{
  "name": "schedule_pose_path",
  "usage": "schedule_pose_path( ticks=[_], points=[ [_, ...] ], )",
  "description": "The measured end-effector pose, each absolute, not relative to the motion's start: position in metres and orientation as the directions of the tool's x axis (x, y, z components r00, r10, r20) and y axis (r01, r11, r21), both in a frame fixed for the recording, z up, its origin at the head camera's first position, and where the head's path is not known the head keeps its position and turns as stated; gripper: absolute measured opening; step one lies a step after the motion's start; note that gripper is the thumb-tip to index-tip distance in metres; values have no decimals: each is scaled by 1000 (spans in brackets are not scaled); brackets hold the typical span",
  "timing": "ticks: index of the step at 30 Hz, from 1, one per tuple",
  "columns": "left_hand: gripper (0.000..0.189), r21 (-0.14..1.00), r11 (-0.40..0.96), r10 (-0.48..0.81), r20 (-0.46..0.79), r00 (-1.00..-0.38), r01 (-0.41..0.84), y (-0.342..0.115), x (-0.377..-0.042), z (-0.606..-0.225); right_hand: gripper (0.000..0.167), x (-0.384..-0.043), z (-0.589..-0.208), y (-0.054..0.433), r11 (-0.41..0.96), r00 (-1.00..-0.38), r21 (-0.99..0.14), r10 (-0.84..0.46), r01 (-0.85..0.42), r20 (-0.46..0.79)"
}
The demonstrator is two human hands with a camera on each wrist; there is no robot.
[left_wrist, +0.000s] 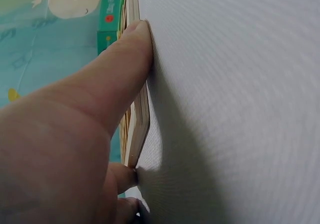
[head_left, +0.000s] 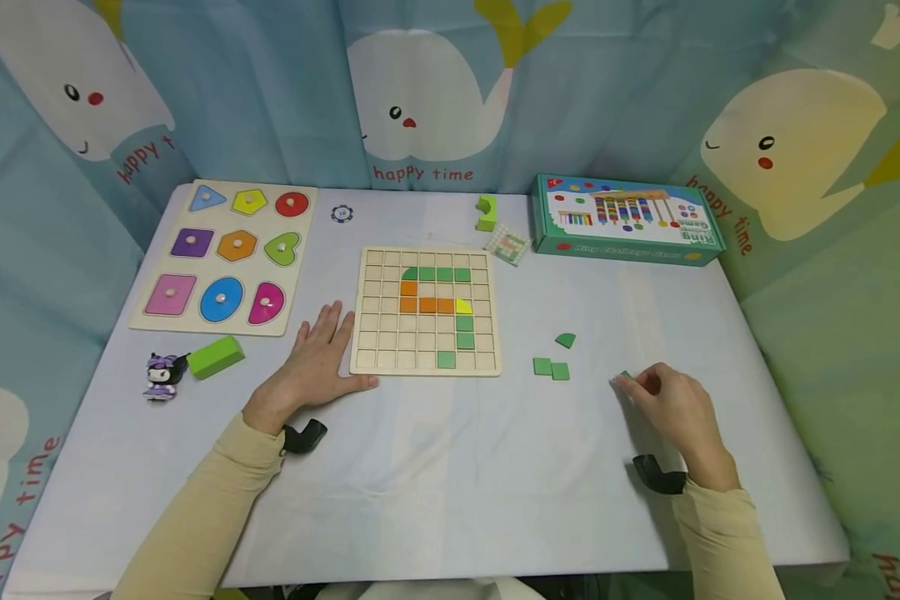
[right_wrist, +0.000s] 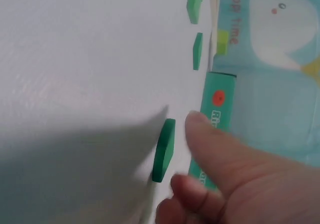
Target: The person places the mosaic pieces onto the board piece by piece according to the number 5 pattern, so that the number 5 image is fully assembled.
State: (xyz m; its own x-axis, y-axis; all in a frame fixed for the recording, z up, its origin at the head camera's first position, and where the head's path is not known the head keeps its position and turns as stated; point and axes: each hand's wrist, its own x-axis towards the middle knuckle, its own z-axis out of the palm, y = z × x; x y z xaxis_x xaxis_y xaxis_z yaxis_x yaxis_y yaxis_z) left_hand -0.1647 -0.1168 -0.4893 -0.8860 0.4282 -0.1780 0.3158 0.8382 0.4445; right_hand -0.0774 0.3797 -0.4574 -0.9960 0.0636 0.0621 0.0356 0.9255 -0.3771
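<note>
A wooden grid board [head_left: 425, 363] lies on the table, with green, orange and yellow pieces in some squares. My left hand [head_left: 311, 358] is spread at its near left corner, thumb along the front edge [left_wrist: 134, 129] and fingers by the left side. Off to the right, my right hand [head_left: 671, 408] is over a small flat green piece [right_wrist: 164, 151]. Its thumb and fingertips are apart in the right wrist view, with the piece just beyond them on the table. Two green squares [head_left: 542, 367] and a green quarter-circle piece [head_left: 566, 340] lie between board and right hand.
At left are a shape puzzle board [head_left: 221, 212], a light green block [head_left: 216, 357] and a small figurine [head_left: 163, 377]. Behind the grid board are a round chip [head_left: 342, 214], a notched green block [head_left: 487, 213], a pattern card [head_left: 508, 244] and a green game box [head_left: 626, 218].
</note>
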Motion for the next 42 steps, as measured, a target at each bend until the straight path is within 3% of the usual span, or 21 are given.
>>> schedule_pose_path(
  ticks=[5,10,17,25,36,42],
  points=[
    [109,441,841,427,-180,-886,315,-116,-165,-491,44,-79,-459,377,929,-990,-345,141,131,4],
    [110,440,841,425,-179,-887,314,-116,-164,-491,42,-83,-459,373,920,-983,-350,182,176,-15],
    [109,433,842,428,-175,-886,321,-115,-164,-490,33,-89,-455,366,909,-986,-384,163,161,-28],
    [109,433,842,430,-177,-885,322,-115,-164,-489,23,-94,-458,356,933,-992,-341,128,114,19],
    [109,434,844,424,-181,-887,315,-114,-164,-488,32,-94,-461,356,917,-993,-391,103,75,51],
    [109,428,846,422,-177,-889,317,-116,-165,-490,27,-97,-463,354,922,-992,-381,104,68,74]
  ],
)
